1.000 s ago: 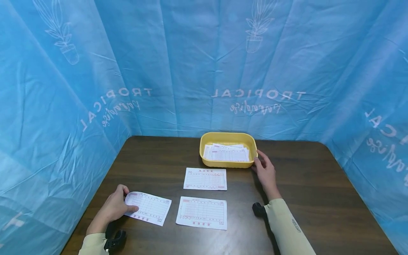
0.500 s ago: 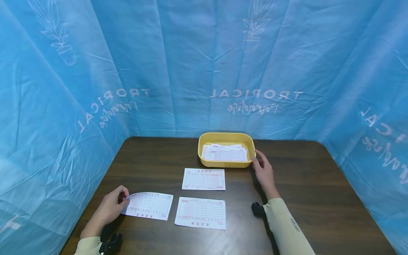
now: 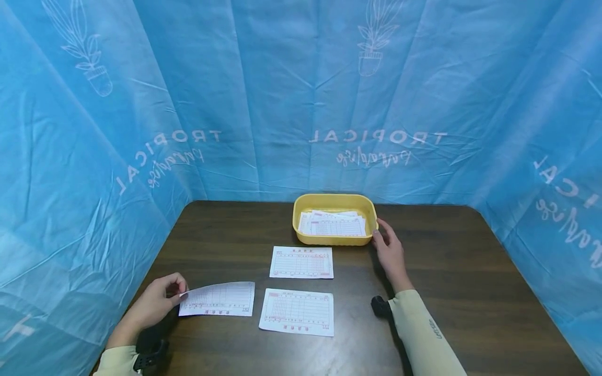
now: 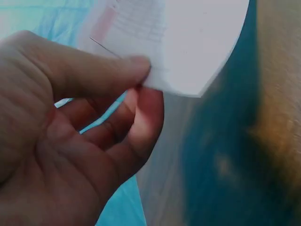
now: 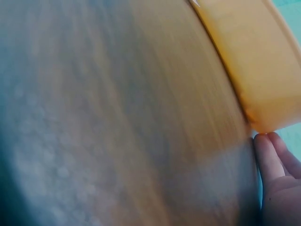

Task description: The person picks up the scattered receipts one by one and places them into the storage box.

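Note:
My left hand [image 3: 151, 307] pinches a printed paper form [image 3: 218, 300] between thumb and fingers at its left end. In the left wrist view, the thumb lies on top of the form [image 4: 188, 47] near one corner, with fingertips beneath. The held end is lifted in a slight curve; whether the right end touches the table cannot be told. At the back, my right hand [image 3: 391, 260] touches the right front corner of a yellow plastic tray [image 3: 334, 241] with nearly straight fingers. Several similar forms [image 3: 336, 226] lie loosely stacked inside the tray.
Two more printed forms lie flat on the dark wooden table [image 3: 461, 292]: one form [image 3: 301, 262] just in front of the tray, another form [image 3: 297, 312] nearer me. A blue patterned curtain [image 3: 282, 104] surrounds the table's back and sides.
My left hand has slid slightly left along the form to its end and turned the form straighter, raising that end. My right hand stays at the tray.

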### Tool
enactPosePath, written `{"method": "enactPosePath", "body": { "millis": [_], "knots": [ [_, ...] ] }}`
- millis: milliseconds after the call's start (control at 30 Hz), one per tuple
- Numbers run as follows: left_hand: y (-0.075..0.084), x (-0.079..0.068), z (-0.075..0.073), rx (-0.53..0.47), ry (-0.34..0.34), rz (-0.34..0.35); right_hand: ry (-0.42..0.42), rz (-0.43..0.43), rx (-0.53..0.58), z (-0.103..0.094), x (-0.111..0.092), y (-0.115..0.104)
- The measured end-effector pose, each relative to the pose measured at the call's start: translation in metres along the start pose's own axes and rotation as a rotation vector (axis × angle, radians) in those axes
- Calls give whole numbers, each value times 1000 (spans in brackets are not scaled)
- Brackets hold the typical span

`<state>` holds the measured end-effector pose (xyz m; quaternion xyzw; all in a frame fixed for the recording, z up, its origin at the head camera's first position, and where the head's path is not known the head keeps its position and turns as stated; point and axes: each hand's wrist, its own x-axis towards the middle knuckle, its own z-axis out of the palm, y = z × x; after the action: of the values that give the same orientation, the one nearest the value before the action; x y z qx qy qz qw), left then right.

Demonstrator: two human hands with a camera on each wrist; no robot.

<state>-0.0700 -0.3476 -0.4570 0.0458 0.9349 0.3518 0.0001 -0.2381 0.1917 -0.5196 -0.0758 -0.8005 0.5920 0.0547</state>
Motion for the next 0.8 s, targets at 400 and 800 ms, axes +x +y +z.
{"method": "enactPosePath", "body": {
  "millis": [400,800],
  "knots": [
    [12,14,2,-144,71,77,-5,-39,24,0,-3,-1],
    [34,37,20,-166,137,13,-2,-57,92,3,-5,1]
  ]
}}
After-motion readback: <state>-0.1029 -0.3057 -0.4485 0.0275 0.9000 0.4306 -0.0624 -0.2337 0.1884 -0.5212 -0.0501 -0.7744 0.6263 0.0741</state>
